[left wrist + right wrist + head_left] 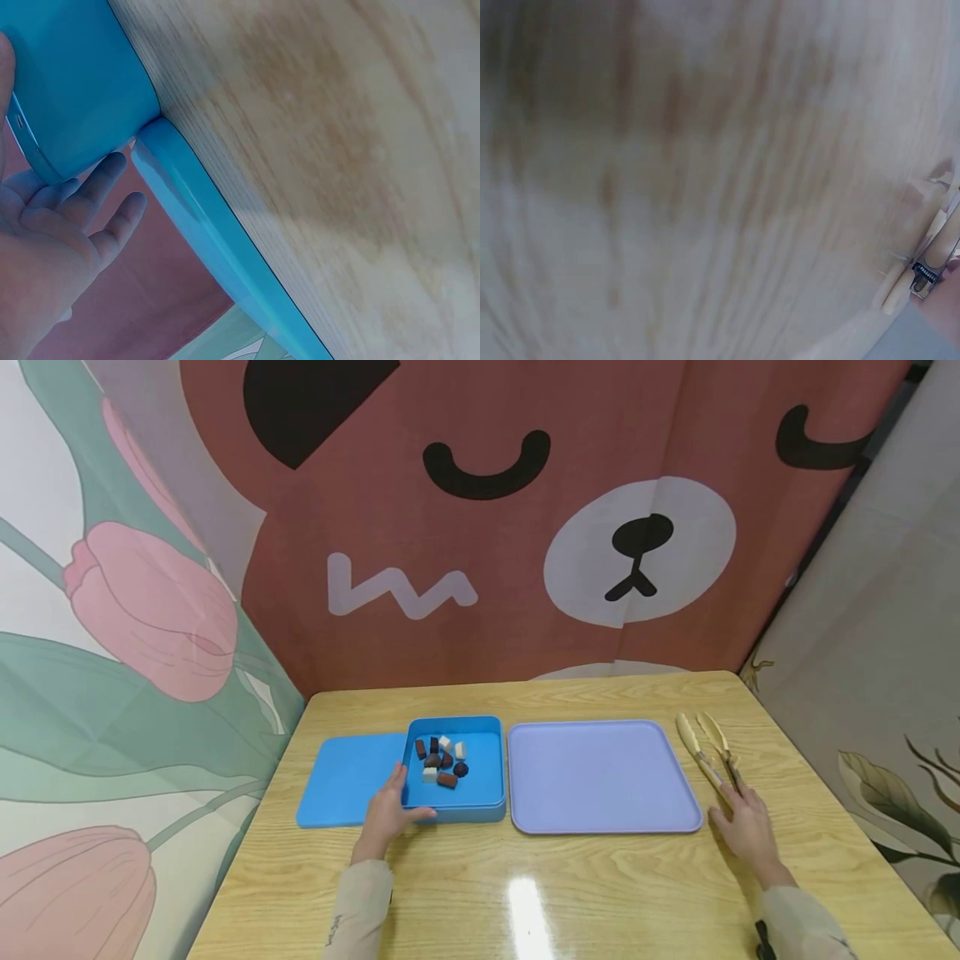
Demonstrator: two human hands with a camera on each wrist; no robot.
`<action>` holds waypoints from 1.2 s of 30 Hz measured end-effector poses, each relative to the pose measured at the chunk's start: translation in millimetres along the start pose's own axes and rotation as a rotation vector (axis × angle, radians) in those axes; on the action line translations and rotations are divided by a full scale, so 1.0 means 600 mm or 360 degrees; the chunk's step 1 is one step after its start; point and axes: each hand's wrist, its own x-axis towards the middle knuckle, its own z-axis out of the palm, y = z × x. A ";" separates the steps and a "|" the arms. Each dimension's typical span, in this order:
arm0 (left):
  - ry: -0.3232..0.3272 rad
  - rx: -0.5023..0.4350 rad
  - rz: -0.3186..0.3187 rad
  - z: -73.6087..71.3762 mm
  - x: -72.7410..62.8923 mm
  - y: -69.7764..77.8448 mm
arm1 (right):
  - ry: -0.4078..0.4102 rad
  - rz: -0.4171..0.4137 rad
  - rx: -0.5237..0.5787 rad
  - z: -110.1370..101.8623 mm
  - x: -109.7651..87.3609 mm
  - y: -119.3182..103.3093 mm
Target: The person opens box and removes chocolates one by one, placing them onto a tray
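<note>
In the head view my left hand (387, 816) rests at the front left corner of a blue box (480, 787). Its thumb lies along the front wall and its fingers lie against the left wall. The left wrist view shows the ring and little fingers loosely extended by the box (82, 90). Brown, dark and white chocolates (447, 760) are grouped inside. At the right my right hand (748, 833) reaches over the handle end of the tongs (708, 756). Its fingertips touch them, with the thumb apart. The right wrist view catches only part of the tongs (937, 255).
A flat blue lid (345, 781) lies left of the box, partly behind the left hand. Between the box and the tongs lies a lavender tray (603, 777). All stand on a wooden table (600, 885), with printed curtains (525, 610) behind and at both sides.
</note>
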 end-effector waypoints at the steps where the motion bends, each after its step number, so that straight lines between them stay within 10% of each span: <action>1: 0.0003 0.0001 0.0002 0.000 0.000 0.000 | 0.0003 -0.0001 0.0011 0.000 0.000 0.001; 36: -0.0007 0.0025 -0.0008 0.001 -0.001 0.001 | -0.0050 0.0160 -0.0283 -0.004 0.025 0.006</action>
